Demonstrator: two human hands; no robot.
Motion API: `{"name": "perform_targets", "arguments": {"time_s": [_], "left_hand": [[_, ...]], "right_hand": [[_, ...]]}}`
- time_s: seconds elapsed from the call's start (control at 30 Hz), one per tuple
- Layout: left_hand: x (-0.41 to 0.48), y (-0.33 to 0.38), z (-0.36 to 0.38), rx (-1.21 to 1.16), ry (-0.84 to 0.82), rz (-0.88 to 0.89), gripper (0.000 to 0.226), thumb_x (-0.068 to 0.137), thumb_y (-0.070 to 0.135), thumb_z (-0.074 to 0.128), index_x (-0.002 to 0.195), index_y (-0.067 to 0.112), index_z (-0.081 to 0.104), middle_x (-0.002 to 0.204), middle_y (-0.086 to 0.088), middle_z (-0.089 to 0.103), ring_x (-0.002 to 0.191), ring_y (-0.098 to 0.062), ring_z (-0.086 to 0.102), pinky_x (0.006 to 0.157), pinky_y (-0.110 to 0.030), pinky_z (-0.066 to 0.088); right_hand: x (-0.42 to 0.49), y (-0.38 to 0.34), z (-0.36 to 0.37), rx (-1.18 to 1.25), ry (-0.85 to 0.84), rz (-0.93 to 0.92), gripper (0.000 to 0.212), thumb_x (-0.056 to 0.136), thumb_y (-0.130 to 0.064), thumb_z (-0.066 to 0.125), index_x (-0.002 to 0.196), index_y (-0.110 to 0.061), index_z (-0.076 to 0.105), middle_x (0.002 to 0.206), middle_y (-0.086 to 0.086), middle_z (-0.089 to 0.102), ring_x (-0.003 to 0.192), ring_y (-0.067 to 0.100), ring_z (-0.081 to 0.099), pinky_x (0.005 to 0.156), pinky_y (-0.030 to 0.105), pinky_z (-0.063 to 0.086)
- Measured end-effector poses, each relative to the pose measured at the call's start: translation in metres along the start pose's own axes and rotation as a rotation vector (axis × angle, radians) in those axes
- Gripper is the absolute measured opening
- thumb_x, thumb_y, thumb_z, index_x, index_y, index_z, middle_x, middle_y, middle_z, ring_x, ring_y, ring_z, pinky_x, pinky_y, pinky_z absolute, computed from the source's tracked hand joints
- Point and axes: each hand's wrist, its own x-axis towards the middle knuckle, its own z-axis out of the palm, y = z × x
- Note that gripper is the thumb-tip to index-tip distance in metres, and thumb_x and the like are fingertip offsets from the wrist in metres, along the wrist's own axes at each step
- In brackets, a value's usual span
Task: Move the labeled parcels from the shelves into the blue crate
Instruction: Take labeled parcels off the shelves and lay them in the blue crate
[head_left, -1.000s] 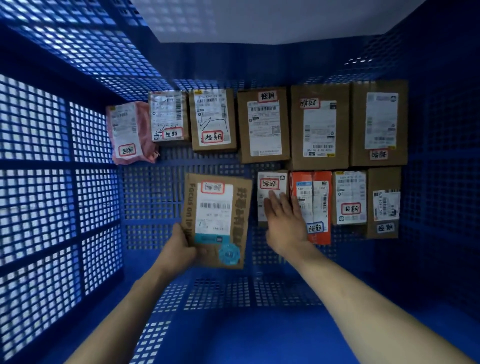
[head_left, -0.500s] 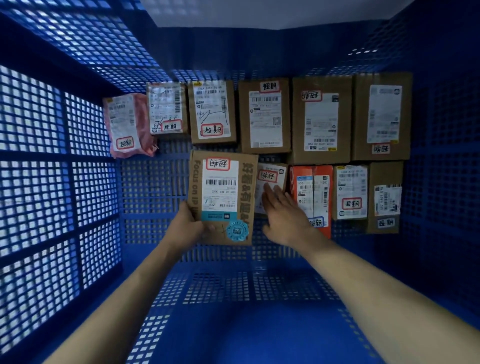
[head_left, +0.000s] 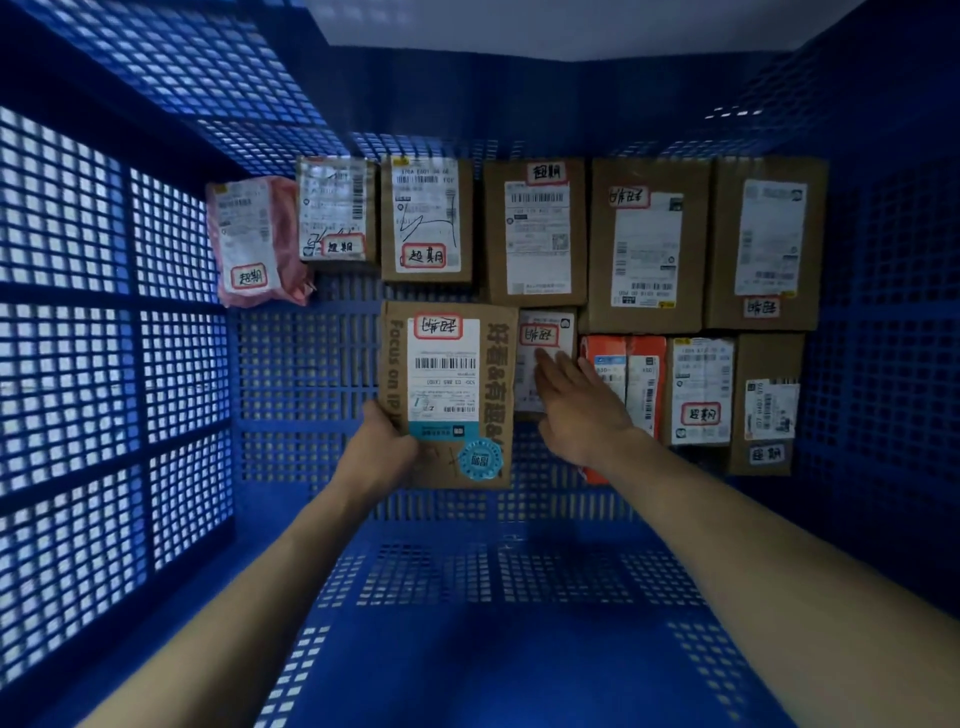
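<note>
I look into the blue crate, whose mesh floor carries eleven parcels: six in the far row and five in the near row. One is a pink bag, one is an orange parcel, and the rest are boxes. The flat brown parcel sits at the near row's left end. It has a white label and a round blue sticker, and its long axis runs away from me with the red-framed tag at the far end. My left hand grips its near-left corner. My right hand lies with straight fingers on the small box just beside it.
</note>
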Motion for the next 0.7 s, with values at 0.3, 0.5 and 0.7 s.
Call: {"name": "perform_targets", "arguments": {"time_s": [0.3, 0.5, 0.7], "left_hand": [[-0.030, 0.014, 0.001, 0.106, 0.157, 0.106, 0.105, 0.063, 0.033, 0.079, 0.148, 0.022, 0.017, 0.142, -0.009, 0.050, 0.129, -0.031, 0.050, 0.101, -0.054, 0.048], [-0.146, 0.078, -0.007, 0.435, 0.361, 0.521, 0.079, 0.072, 0.029, 0.073, 0.142, 0.011, 0.040, 0.134, -0.010, 0.054, 0.125, -0.029, 0.047, 0.101, -0.047, 0.045], [-0.322, 0.157, -0.044, 0.714, 0.426, 0.833, 0.083, 0.064, 0.028, 0.083, 0.137, 0.008, 0.053, 0.130, -0.007, 0.063, 0.117, -0.031, 0.058, 0.099, -0.048, 0.050]], "right_hand": [[-0.042, -0.021, -0.043, 0.141, 0.073, 0.103, 0.072, 0.097, -0.029, 0.042, 0.155, -0.007, 0.005, 0.163, 0.011, -0.005, 0.150, 0.027, -0.005, 0.122, 0.039, -0.003], [-0.140, -0.042, -0.123, 0.224, 0.271, 0.116, 0.073, 0.093, -0.024, 0.051, 0.155, -0.011, 0.014, 0.163, 0.010, 0.012, 0.149, 0.028, 0.012, 0.122, 0.042, 0.006], [-0.289, -0.068, -0.252, 0.283, 0.527, 0.143, 0.069, 0.088, -0.025, 0.063, 0.149, -0.016, 0.033, 0.154, 0.007, 0.037, 0.142, 0.027, 0.033, 0.118, 0.044, 0.025]]}}
